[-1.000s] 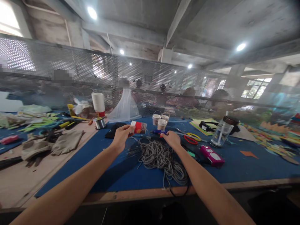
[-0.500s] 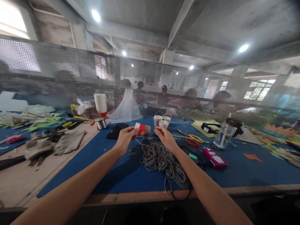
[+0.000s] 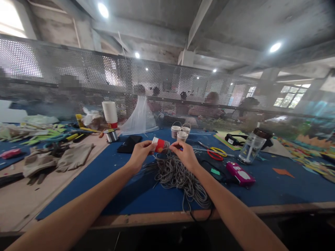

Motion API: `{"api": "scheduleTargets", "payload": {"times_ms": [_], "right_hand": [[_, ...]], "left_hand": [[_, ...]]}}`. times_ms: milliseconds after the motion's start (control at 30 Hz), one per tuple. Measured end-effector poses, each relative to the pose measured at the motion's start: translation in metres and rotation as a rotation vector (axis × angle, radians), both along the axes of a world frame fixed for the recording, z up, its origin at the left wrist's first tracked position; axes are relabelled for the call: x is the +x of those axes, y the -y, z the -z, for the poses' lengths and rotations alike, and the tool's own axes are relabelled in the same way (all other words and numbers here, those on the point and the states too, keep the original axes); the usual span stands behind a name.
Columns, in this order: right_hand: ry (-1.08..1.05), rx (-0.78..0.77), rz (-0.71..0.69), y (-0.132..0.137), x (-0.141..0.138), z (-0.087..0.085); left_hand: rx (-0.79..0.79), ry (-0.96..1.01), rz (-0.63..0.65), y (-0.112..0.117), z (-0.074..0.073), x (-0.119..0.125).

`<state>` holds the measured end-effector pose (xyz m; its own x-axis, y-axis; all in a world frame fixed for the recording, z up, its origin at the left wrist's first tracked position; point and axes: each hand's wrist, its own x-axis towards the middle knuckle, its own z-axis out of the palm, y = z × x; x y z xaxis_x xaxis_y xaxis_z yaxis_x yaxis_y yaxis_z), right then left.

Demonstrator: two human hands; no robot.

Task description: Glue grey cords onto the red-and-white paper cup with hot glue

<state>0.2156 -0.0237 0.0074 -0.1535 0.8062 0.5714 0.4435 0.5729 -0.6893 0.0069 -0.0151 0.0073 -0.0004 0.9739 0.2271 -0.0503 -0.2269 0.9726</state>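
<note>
My left hand (image 3: 140, 155) is closed around a small red and white paper cup (image 3: 160, 144), held on its side above the blue mat (image 3: 261, 188). My right hand (image 3: 185, 156) pinches at the cup's open rim with thumb and fingers together. Just under both hands lies a tangled heap of grey cord (image 3: 180, 176). Whether the right fingers also hold a strand of it is hidden.
Two small white cups with wire handles (image 3: 180, 132) stand behind the hands. Red and yellow scissors (image 3: 216, 153), a pink device (image 3: 240, 173) and a clear jar (image 3: 251, 145) lie right. A cup stack (image 3: 110, 114), black phone (image 3: 129, 143) and grey gloves (image 3: 60, 158) lie left. A perforated metal screen (image 3: 78, 80) stands behind, people beyond it.
My right hand has moved left from a blue and red tool on the mat up to the cup's rim. The left hand has kept hold of the cup and tilted it slightly.
</note>
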Motion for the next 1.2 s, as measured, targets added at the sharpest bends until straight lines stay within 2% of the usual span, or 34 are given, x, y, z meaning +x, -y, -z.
{"api": "scheduleTargets", "payload": {"times_ms": [200, 367, 467, 833, 1200], "right_hand": [[-0.021, 0.02, 0.041, 0.001, -0.001, -0.002], [-0.051, -0.147, -0.078, -0.008, -0.002, 0.01], [-0.007, -0.174, -0.083, -0.009, -0.003, 0.012], [0.139, -0.018, 0.08, 0.002, -0.002, 0.003], [0.208, 0.225, 0.094, 0.006, -0.004, -0.001]], "left_hand": [[0.031, -0.041, 0.012, 0.002, 0.0, 0.0], [0.039, -0.028, -0.024, 0.001, -0.001, 0.0], [0.036, -0.027, -0.029, 0.001, -0.001, 0.0], [0.08, -0.064, -0.017, 0.002, -0.002, 0.0], [0.157, -0.176, 0.026, 0.005, -0.003, 0.001]]}}
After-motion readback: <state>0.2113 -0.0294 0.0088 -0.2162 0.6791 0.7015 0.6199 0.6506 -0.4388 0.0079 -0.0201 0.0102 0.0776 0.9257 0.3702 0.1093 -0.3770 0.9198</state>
